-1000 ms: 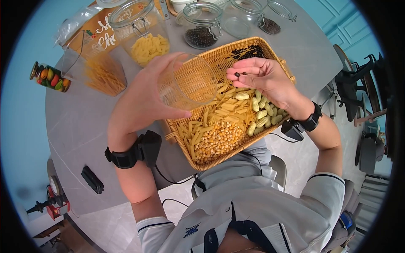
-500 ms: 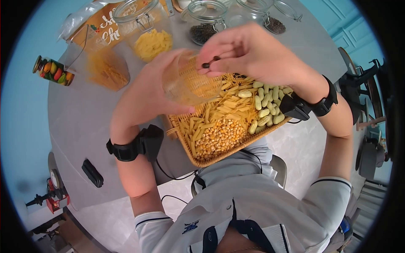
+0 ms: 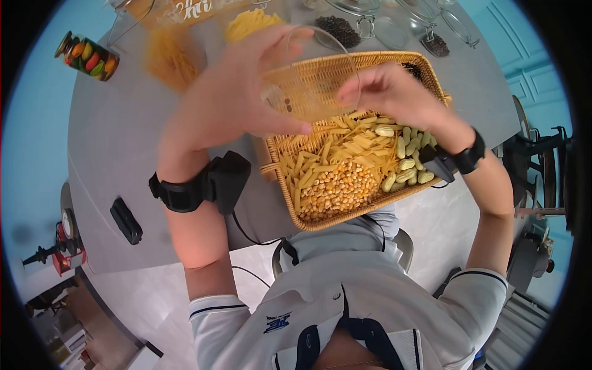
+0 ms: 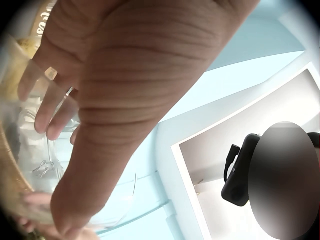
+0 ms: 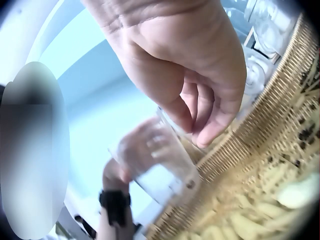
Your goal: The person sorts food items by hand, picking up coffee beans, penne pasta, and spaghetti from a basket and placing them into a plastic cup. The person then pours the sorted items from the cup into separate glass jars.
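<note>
My left hand (image 3: pixel 231 83) grips a clear cup (image 3: pixel 308 92), tilted on its side above the wicker basket (image 3: pixel 435 80). Two small dark beans (image 3: pixel 288 105) lie inside it, near the bottom. At the cup's rim is my right hand (image 3: pixel 401 95), its fingers bent and the fingertips close together; no bean shows between them. In the right wrist view thumb and fingertips are right by the rim of the cup (image 5: pixel 165 145). Below, the basket holds penne (image 3: pixel 351 139), corn kernels (image 3: pixel 339 191), peanuts (image 3: pixel 407 164) and dark beans (image 3: pixel 412 71) in the far corner.
Glass jars with dark contents (image 3: pixel 338 31) (image 3: pixel 435 44) stand behind the basket, beside pale pasta (image 3: pixel 253 23). Spaghetti (image 3: pixel 172 58) and a jar of colourful pieces (image 3: pixel 86 57) stand to the left. A black case (image 3: pixel 126 221) lies on the grey table (image 3: pixel 98 160).
My right hand moved left to the cup with two dark beans at its fingertips, then drew back slightly right; two beans now lie in the cup. The head view has shifted.
</note>
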`<act>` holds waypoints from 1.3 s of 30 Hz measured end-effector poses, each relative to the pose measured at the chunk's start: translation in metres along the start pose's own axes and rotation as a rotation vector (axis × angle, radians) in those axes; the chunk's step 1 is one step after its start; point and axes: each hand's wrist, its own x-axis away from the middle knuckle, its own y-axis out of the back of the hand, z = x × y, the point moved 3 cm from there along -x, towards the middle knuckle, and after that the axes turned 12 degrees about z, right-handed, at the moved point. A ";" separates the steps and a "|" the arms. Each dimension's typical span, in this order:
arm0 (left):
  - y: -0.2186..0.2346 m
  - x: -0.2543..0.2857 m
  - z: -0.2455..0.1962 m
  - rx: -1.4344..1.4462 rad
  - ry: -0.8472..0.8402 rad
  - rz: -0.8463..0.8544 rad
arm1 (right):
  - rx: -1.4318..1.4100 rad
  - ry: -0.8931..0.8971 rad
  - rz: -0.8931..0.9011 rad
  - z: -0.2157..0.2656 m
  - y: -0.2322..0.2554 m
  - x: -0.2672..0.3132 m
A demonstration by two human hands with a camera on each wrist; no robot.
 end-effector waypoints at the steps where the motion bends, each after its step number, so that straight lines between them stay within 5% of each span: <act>1: 0.001 0.002 0.001 0.036 -0.016 -0.025 | 0.085 -0.004 0.057 -0.004 -0.015 -0.004; 5: 0.013 0.009 -0.017 -0.100 0.023 -0.002 | 0.440 0.163 0.124 -0.003 -0.051 -0.017; 9: 0.016 0.009 -0.040 -0.095 0.078 0.022 | 0.462 0.101 0.155 0.003 -0.062 -0.019; 18: 0.017 0.008 -0.014 -0.066 -0.151 0.044 | 0.584 0.126 0.227 0.010 -0.067 -0.020; 21: 0.017 0.010 -0.031 -0.076 -0.088 0.041 | 0.611 -0.067 0.307 0.015 -0.071 -0.025; 39: 0.020 0.014 -0.029 -0.139 -0.082 0.066 | 0.565 0.120 0.257 0.013 -0.077 -0.019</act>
